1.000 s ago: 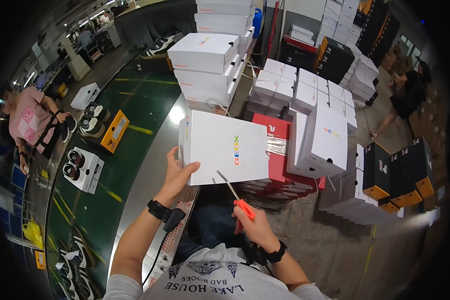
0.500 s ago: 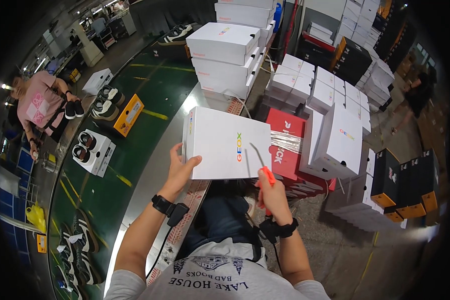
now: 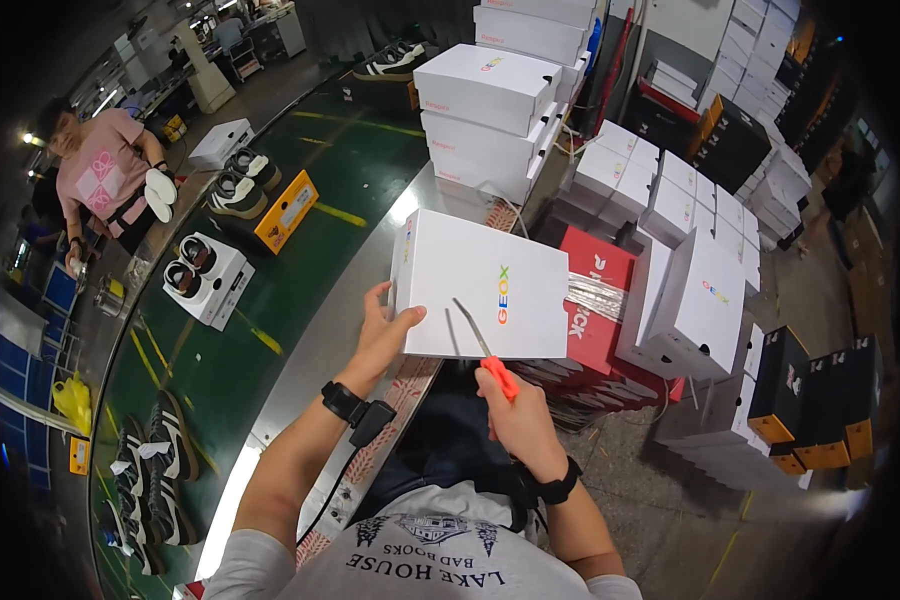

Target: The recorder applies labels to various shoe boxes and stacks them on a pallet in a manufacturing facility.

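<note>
A white shoebox (image 3: 470, 290) with colourful lettering on its lid sits in front of me, tilted at the edge of the workbench. My left hand (image 3: 380, 335) grips its left near corner, thumb on the lid and fingers along the side. My right hand (image 3: 518, 415) is closed round a hand tool (image 3: 497, 377) with a red-orange handle and a thin metal shaft bent near the tip. That shaft lies over the lid's near part and casts a shadow on it; whether it touches the lid I cannot tell.
Left runs a green conveyor belt (image 3: 340, 165) with shoes (image 3: 235, 195) and boxes. White shoeboxes (image 3: 480, 90) are stacked beyond, more (image 3: 695, 290) to the right beside a red box (image 3: 600, 330). Black-and-orange boxes (image 3: 820, 400) lie far right. A co-worker (image 3: 105, 170) holds shoes across the belt.
My right hand with the tool has moved left and a little nearer, the tip now further left over the lid. My left hand still holds the box. The whole view has shifted slightly.
</note>
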Motion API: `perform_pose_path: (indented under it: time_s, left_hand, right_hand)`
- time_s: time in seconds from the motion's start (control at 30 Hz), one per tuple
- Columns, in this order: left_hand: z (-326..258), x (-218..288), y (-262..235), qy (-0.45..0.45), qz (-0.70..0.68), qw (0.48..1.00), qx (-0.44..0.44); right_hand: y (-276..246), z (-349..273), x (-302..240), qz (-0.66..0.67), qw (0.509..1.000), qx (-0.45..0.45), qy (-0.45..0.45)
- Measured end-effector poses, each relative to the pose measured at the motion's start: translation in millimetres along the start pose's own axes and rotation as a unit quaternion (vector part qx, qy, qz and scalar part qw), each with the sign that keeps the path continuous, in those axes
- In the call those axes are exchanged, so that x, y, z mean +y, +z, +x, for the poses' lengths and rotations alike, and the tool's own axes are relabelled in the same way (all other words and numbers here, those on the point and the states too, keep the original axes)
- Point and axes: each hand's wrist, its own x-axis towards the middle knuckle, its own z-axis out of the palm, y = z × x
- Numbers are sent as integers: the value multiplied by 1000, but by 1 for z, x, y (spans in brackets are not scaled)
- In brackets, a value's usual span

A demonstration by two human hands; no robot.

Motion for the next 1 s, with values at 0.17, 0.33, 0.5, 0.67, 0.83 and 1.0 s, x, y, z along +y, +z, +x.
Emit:
perform_pose_path:
  time_s: [0.17,0.33,0.5,0.67,0.83,1.0]
  left_hand:
    - [0,-3,-2,-6,-35,999,9]
    - [3,-8,-7,-7,-51,999,-2]
    - [1,-7,-9,-10,-66,997,-26]
    - [-1,-6,-8,-7,-61,998,-28]
    - [-2,-8,-6,-5,-100,995,-12]
    - [-8,-5,-4,9,-56,998,12]
  right_hand:
    - [9,-16,17,-97,991,-12,-90]
    - [-21,-33,59,-83,994,49,54]
    - [-75,-18,79,32,977,163,137]
    - [-80,5,67,75,987,105,92]
    - [-76,47,42,69,989,122,51]
    - [-42,50,10,50,996,63,34]
